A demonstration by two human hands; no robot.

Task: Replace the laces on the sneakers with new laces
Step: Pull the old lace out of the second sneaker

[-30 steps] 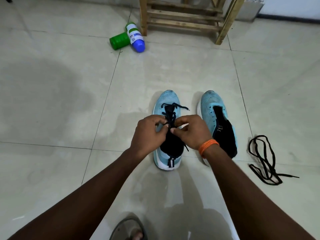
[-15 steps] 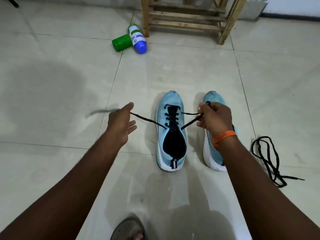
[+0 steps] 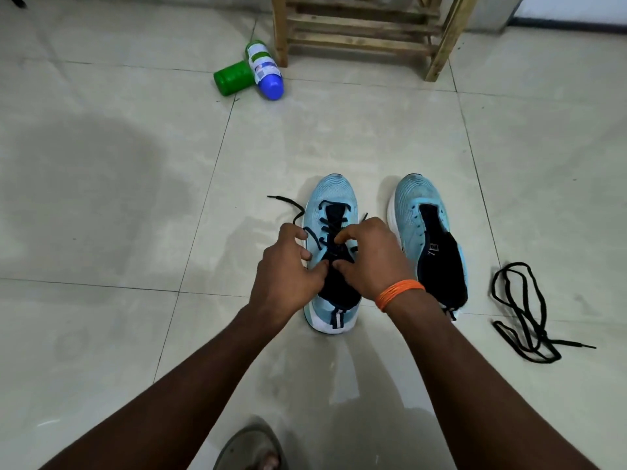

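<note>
where the left hand point(image 3: 288, 266) and right hand point(image 3: 369, 259) hover over the sneaker point(image 3: 334, 191), curled fingers point(image 3: 341, 237) pinch the black lace point(image 3: 286, 200).

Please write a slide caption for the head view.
Left hand and right hand work a black lace on one sneaker; the other sneaker has none, and a loose lace lies beside it.

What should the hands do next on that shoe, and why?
Probably thread the lace into the next pair of eyelets: the left shoe is laced only partway up, the left hand holds one strand, and the right hand is at the top crossing.
</note>
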